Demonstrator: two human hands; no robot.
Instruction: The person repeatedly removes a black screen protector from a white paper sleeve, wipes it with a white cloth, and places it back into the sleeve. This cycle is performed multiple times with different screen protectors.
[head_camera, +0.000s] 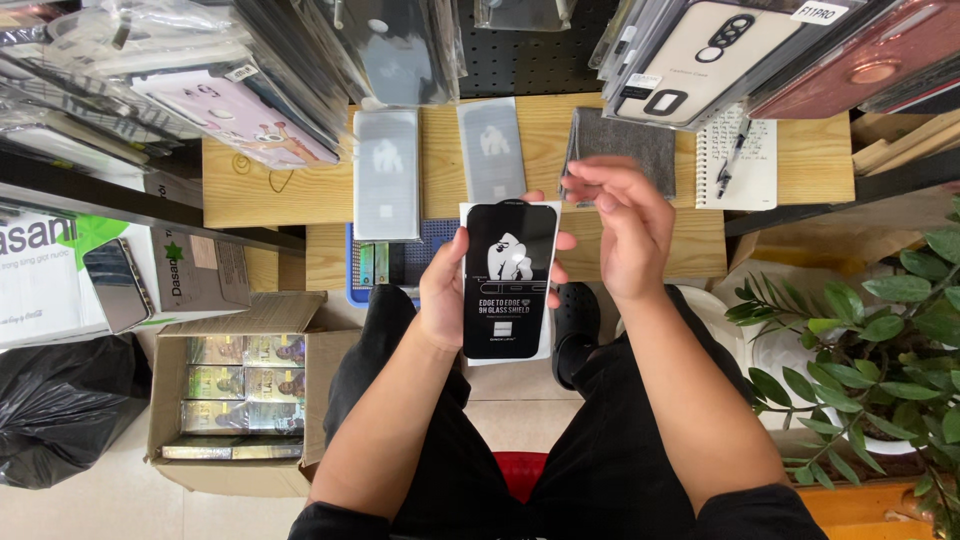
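Left hand (447, 290) grip closed on flat black-and-white screen-protector packet (508, 280), edges pinched. Right hand (625, 225) open, empty, just beside the packet's top corner. Likely light, stiff, glass inside, fragile; glossy, slippery. Hold by long edges.

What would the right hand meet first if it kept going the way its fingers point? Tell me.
The right hand points up and slightly left, toward the desk. First in that line looks to be the grey cloth on the wooden desk, though depth is unclear.

Potted plant (880, 340), cardboard box (235, 390), notebook (738, 160)
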